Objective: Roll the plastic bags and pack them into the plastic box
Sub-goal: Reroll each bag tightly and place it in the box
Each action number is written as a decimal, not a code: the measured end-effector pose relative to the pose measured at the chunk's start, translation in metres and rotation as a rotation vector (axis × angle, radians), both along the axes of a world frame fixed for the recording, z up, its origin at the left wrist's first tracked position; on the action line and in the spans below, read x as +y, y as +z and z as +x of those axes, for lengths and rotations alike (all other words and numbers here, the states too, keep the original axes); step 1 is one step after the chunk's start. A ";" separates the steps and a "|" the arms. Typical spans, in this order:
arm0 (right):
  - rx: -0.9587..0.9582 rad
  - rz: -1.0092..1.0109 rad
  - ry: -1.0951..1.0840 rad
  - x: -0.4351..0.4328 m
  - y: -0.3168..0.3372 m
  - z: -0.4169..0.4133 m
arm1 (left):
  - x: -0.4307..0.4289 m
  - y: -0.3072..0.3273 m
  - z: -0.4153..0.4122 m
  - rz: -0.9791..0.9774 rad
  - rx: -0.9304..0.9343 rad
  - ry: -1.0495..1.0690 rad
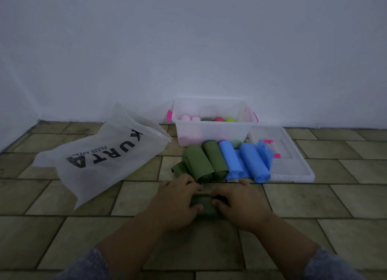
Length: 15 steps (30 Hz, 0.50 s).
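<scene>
Rolls (pixel 230 160) lie before plastic box (pixel 209 131); lid (pixel 293 168) right, bag (pixel 100 154) left

hands: left hand (pixel 178 200) and right hand (pixel 240 204) grip a dark green bag (pixel 204 205), nearer than the plastic box (pixel 209 133) | just before box: green rolls (pixel 201 163), blue rolls (pixel 253 162) | inside box: pink, red, yellow-green rolls (pixel 218 119) | right of box: clear lid (pixel 295 166) | left of box: white printed bag (pixel 100 154)
</scene>
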State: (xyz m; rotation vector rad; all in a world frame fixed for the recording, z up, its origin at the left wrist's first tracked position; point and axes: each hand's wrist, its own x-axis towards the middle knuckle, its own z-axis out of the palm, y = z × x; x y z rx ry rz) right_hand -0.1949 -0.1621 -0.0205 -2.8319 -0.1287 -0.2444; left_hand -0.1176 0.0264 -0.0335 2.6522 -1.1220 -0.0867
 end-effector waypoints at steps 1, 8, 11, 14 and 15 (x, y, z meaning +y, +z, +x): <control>-0.017 -0.011 -0.003 0.001 -0.001 0.000 | 0.001 -0.001 -0.002 0.000 -0.006 -0.013; 0.101 -0.036 0.140 0.000 0.002 0.004 | -0.001 0.006 0.007 0.002 0.111 0.088; 0.111 -0.059 0.140 0.003 0.005 0.005 | 0.000 0.010 0.004 0.020 0.091 0.200; 0.168 0.021 0.044 0.007 0.009 0.003 | 0.001 0.016 -0.005 -0.115 0.134 0.411; 0.218 0.074 -0.022 0.009 0.009 0.002 | 0.001 0.018 -0.008 -0.184 0.283 0.448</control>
